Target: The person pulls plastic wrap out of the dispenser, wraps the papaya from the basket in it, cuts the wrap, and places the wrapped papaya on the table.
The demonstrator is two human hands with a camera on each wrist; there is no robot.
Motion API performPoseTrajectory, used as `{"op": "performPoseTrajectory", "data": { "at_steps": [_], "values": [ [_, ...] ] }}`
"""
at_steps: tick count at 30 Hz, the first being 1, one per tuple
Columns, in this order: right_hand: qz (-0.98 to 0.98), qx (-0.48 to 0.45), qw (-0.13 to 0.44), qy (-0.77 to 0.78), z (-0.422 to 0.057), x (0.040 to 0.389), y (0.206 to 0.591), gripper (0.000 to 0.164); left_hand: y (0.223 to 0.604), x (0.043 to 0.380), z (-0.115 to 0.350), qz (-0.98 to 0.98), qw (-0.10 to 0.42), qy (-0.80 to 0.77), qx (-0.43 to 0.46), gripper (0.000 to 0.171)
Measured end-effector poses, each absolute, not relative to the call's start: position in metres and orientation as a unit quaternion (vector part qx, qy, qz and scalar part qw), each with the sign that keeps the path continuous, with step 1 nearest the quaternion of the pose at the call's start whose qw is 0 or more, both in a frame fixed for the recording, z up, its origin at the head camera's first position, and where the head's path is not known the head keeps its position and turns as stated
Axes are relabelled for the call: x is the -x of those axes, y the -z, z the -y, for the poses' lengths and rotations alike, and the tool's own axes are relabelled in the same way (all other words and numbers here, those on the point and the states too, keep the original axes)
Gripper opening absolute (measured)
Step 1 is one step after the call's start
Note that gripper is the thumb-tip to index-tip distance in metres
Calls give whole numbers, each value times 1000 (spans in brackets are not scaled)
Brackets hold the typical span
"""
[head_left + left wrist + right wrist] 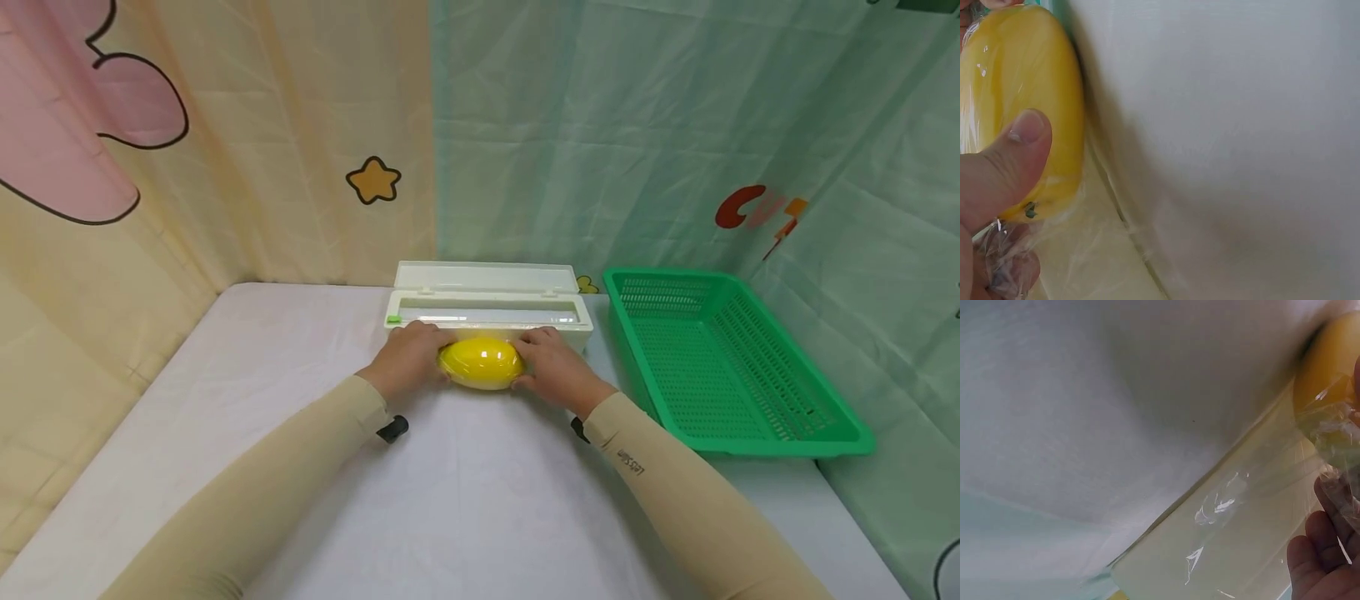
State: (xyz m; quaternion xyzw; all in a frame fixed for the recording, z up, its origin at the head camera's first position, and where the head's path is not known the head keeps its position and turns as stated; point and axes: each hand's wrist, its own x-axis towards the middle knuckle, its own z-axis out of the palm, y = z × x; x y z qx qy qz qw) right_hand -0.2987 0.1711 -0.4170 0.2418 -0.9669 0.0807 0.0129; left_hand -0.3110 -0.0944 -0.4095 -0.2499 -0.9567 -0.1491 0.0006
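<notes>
A smooth, oval yellow fruit (481, 363) is covered in clear cling film, right in front of a white film dispenser (491, 310) whose lid stands up. My left hand (411, 357) grips the fruit's left end; in the left wrist view its thumb (1019, 147) presses on the skin near a small green stem mark, and crumpled film lies over its fingers. At the other end my right hand (557, 367) holds the fruit, with gathered film (1338, 447) by its curled fingers. A sheet of film (1222, 500) stretches across the dispenser's front. The fruit's underside is hidden.
On the right stands a green plastic basket (652, 367) with slotted walls. A white cloth (300, 350) covers the table. Printed curtains (600, 125) enclose the back and sides. The dispenser has a small green slider (394, 319) at its left end.
</notes>
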Motion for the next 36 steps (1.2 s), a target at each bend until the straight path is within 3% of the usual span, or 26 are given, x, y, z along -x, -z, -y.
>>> {"op": "performPoseTrajectory", "data": {
  "at_steps": [8, 11, 15, 17, 23, 28, 32, 36],
  "values": [
    [968, -231, -4, -99, -171, 296, 416, 74, 407, 310, 96, 954, -13, 169, 246, 64],
    [973, -214, -7, -90, -169, 289, 413, 85, 407, 311, 97, 952, -9, 174, 251, 59],
    [976, -213, 40, -39, -163, 277, 408, 104, 407, 311, 98, 951, -3, 170, 259, 54],
    [970, -228, 79, -8, -160, 274, 408, 106, 407, 311, 99, 951, -1, 168, 261, 53],
    [950, -268, 145, 62, -157, 278, 417, 87, 409, 312, 100, 951, -9, 163, 264, 56],
    [938, -288, 181, 71, -162, 288, 424, 67, 415, 312, 98, 955, -10, 142, 261, 75],
    [941, -283, 177, 58, -167, 291, 425, 71, 420, 312, 96, 959, 1, 121, 256, 83],
    [946, -284, 155, 34, -169, 292, 425, 75, 424, 313, 97, 956, 39, 117, 265, 71]
  ]
}}
